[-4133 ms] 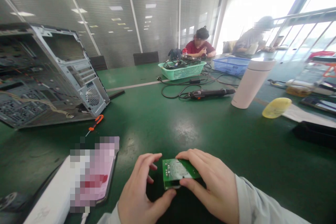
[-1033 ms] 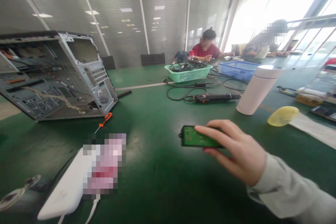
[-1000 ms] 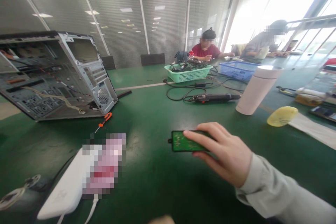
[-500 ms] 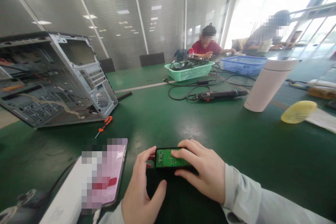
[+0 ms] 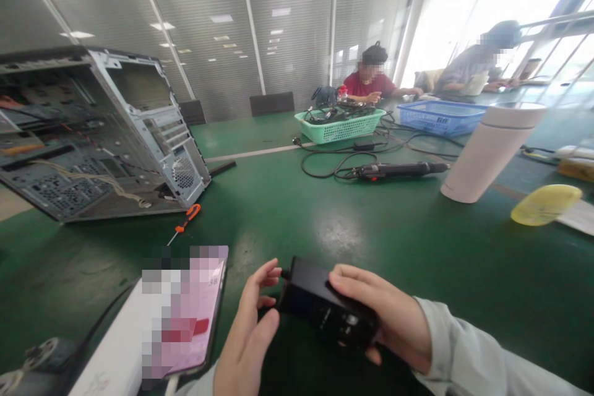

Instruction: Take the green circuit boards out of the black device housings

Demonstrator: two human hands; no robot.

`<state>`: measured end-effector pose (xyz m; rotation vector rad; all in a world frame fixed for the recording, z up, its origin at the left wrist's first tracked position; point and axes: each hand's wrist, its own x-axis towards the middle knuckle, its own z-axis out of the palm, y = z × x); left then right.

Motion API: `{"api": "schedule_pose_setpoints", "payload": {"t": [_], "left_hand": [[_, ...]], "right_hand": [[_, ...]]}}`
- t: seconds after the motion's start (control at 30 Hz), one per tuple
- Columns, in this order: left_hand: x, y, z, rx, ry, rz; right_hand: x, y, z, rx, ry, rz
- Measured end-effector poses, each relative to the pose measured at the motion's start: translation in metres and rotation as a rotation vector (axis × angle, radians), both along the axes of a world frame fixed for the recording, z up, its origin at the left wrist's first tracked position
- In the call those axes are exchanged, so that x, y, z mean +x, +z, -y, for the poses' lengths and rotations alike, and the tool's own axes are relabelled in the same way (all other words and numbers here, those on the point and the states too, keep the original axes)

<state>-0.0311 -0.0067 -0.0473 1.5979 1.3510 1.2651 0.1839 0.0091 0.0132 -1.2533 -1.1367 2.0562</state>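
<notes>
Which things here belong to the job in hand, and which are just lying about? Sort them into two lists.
In the job:
black box, gripped by the right hand; the left hand is open at one end, contact unclear

Apparently lying about, touched by neither hand:
open computer case
orange-handled screwdriver
phone
green basket
blue basket
black power tool
pale pink bottle

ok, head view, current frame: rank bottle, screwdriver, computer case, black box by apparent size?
1. Computer case, clearly largest
2. Bottle and black box: too close to rank; the box is nearer the camera and partly covered by the right hand
3. Screwdriver, smallest
</notes>
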Motion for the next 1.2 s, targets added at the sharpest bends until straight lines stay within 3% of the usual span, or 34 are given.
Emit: {"api": "schedule_pose_setpoints", "payload": {"t": [0.07,0.13,0.27,0.33,0.47,0.63,0.7,0.87,1.03,1.2], "left_hand": [[-0.003,-0.008,-0.011,-0.029,0.001,0.04],[-0.005,-0.01,-0.019,-0.037,0.002,0.042],[-0.003,0.0,-0.016,-0.026,0.009,0.024],[0.0,0.007,-0.011,-0.026,0.013,0.011],[0.006,0.019,0.005,-0.025,0.029,-0.014],[0.008,0.028,0.018,0.096,-0.105,-0.179],[0.007,0.03,0.018,0.138,-0.111,-0.281],[0.008,0.034,0.014,0.219,-0.074,-0.344],[0.008,0.036,0.014,0.213,-0.109,-0.314],[0.008,0.037,0.013,0.166,-0.13,-0.291]], "right_hand": [[-0.003,0.007,0.0,-0.338,-0.054,-0.167],[-0.004,0.015,-0.001,-0.509,-0.127,-0.25],[-0.004,0.021,-0.005,-0.612,-0.221,-0.296],[-0.002,0.015,-0.005,-0.565,-0.236,-0.255],[0.006,-0.005,-0.002,-0.048,-0.187,-0.1],[0.018,-0.011,0.003,1.043,-0.1,0.337],[0.022,-0.008,0.003,1.312,0.027,0.502],[0.028,-0.001,0.001,1.528,0.195,0.588],[0.027,0.002,0.003,1.511,0.232,0.571],[0.027,0.002,0.005,1.478,0.184,0.581]]}}
